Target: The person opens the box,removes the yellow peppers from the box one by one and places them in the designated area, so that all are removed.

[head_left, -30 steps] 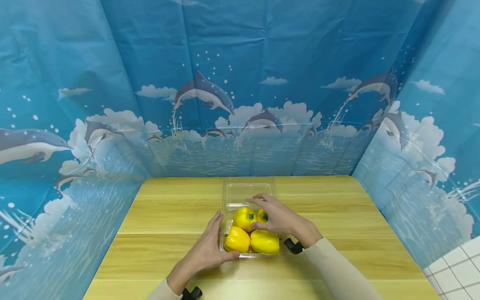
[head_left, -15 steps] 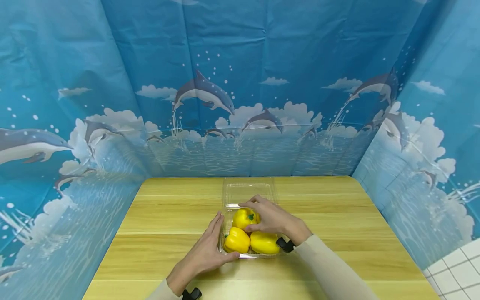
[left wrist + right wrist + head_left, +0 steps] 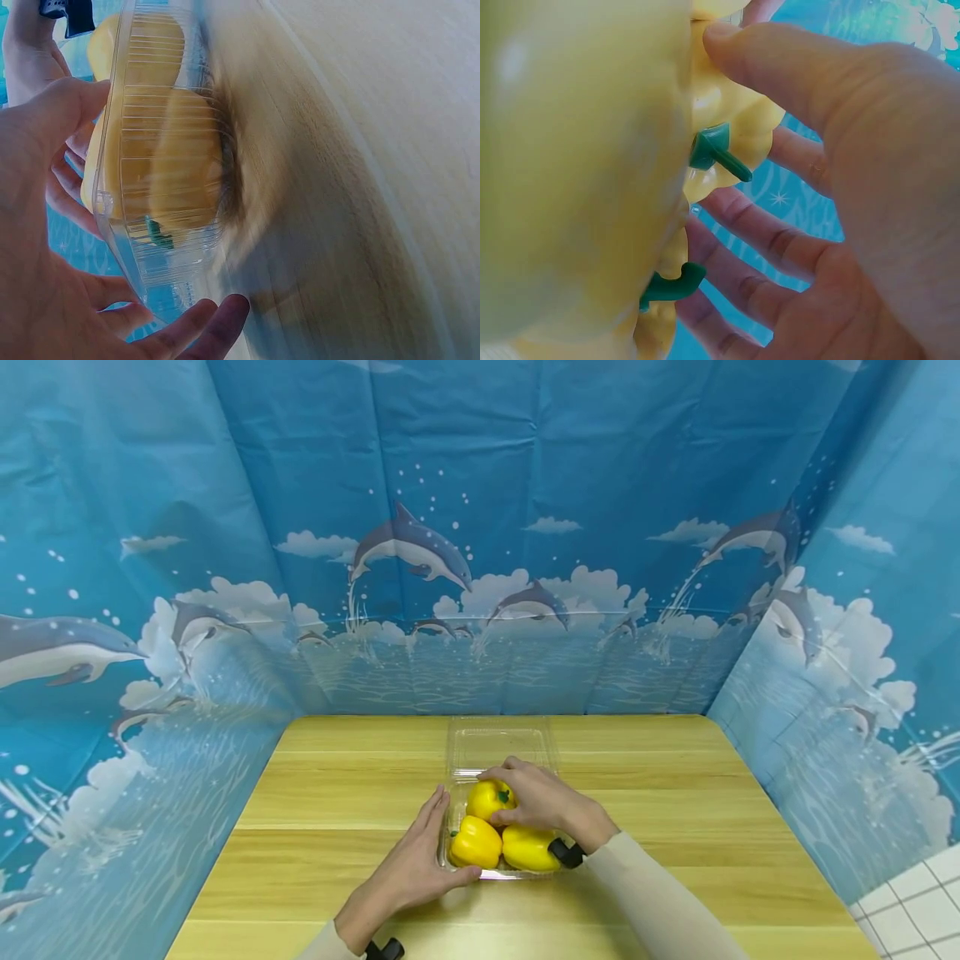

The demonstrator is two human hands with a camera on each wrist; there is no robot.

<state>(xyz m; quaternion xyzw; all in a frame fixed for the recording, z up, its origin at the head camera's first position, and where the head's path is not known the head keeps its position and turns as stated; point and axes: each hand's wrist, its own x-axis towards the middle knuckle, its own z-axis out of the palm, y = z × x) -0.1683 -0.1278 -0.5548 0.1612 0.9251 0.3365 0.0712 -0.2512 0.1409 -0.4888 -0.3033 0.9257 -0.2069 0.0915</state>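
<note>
A clear plastic clamshell container [image 3: 502, 874] on the table holds yellow bell peppers. My right hand [image 3: 542, 797] reaches over its far part and grips the far left bell pepper [image 3: 483, 799], thumb on the near side and fingers on the far side. In the right wrist view, that pepper's green stem [image 3: 712, 146] shows beside my thumb. Two more lie in front, a left bell pepper [image 3: 476, 842] and a right bell pepper [image 3: 528, 848]. My hand hides the far right corner. My left hand [image 3: 411, 870] rests against the container's left front corner with extended fingers.
The container's clear lid [image 3: 502, 747] lies folded back toward the table's far edge. A wooden table [image 3: 330, 818] carries everything. Blue dolphin-print sheets [image 3: 495, 527] hang behind and at both sides. A black wrist strap [image 3: 567, 852] overlaps the front right pepper in the head view.
My right hand has moved left across the container to the far left pepper, covering the far right pepper that showed earlier. My left hand has stayed in place.
</note>
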